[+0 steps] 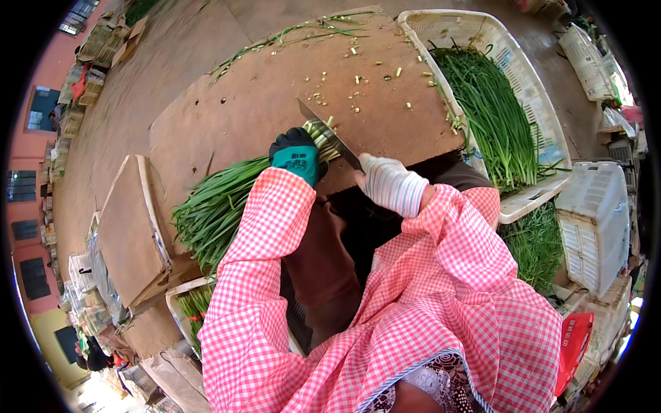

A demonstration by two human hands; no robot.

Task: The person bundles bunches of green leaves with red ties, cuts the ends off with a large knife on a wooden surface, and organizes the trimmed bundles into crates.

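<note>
My left hand [297, 155], in a green and black glove, is closed round a bunch of garlic chives [224, 199]. Their long green leaves trail off to the left, and the pale stem ends [322, 134] poke out past the glove over the board. In a white striped knit glove, my right hand [391, 184] grips a knife [341, 146] whose handle is hidden in the fist. The blade slants up and left, lying against or just beside the stem ends. Below both hands is a wide brown board [241, 124] with trimmed stem bits [357, 79] scattered on it.
A white plastic crate [506, 34] of green chives [485, 113] stands at the right. More greens [533, 244] lie below it, near another white crate [595, 227]. Loose leaves [289, 41] line the board's far edge. At left stands a brown box-like piece [131, 234].
</note>
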